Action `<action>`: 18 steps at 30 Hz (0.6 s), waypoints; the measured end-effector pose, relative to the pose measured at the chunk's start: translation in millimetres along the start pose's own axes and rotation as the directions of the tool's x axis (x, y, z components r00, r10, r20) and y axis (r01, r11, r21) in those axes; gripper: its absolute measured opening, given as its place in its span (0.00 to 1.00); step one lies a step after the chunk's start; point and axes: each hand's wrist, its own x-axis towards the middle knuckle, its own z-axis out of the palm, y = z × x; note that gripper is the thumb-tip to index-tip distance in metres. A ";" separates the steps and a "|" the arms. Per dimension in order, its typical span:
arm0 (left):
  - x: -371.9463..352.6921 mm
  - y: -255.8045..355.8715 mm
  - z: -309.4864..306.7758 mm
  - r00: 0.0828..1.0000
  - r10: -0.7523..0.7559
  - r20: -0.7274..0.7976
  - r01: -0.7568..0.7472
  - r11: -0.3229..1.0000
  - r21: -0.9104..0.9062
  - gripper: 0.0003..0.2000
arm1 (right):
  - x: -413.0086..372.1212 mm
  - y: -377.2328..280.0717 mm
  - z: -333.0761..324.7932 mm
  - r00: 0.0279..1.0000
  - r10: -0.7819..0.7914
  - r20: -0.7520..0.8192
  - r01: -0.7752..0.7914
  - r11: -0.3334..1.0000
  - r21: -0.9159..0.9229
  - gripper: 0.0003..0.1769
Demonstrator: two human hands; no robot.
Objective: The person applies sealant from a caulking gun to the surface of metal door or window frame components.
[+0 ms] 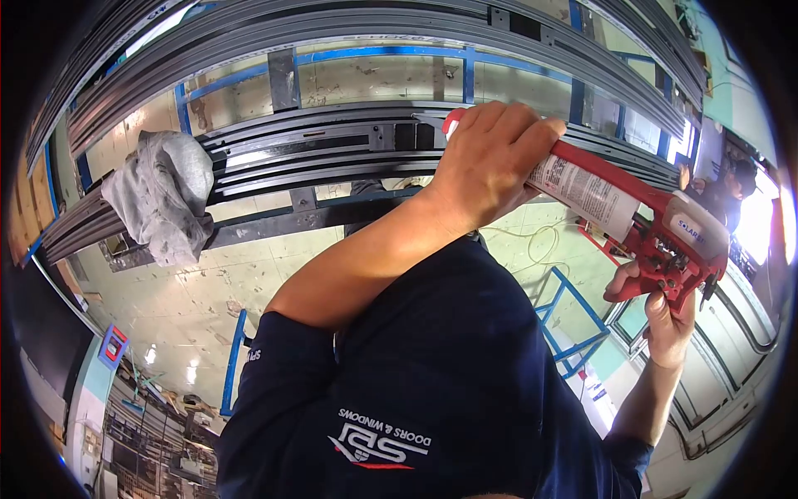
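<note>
A red caulking gun (603, 170) with a printed sealant cartridge (586, 193) lies across the upper right, its front end toward the metal profile (291, 154). My left hand (490, 158) is closed around the front of the gun and cartridge, covering much of it. The nozzle points left, close over a dark slot in the profile. At the back end, my right hand (665, 324) grips the handle and trigger, fingers wrapped under the red body. A grey cloth (166, 195) is draped over the profile's left part.
More long metal profiles (332, 37) lie on a blue frame (382, 51) beyond. Blue metal stands (573, 320) are on the floor at both sides of me. A yellowish hose (532, 237) runs across the floor. Another person (731, 191) is at the far right.
</note>
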 end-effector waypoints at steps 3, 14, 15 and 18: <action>1.1 -2.6 -8.0 0.999 -0.030 -0.023 0.030 0.999 -0.032 0.28 | 7.7 -9.0 -2.6 0.999 -0.033 0.044 0.035 0.998 -0.058 0.29; 58.8 7.8 -90.7 0.936 0.054 0.349 0.129 0.868 -0.480 0.28 | 65.9 -81.6 15.1 0.974 -0.163 0.160 0.223 0.829 -0.512 0.29; 64.9 13.3 -94.9 0.922 0.042 0.386 0.148 0.881 -0.450 0.26 | 67.7 -82.6 15.4 0.973 -0.164 0.165 0.227 0.820 -0.526 0.28; 70.4 25.4 -99.3 0.793 -0.201 0.575 0.495 0.763 -0.415 0.18 | 69.2 -81.4 16.2 0.969 -0.169 0.182 0.242 0.798 -0.551 0.26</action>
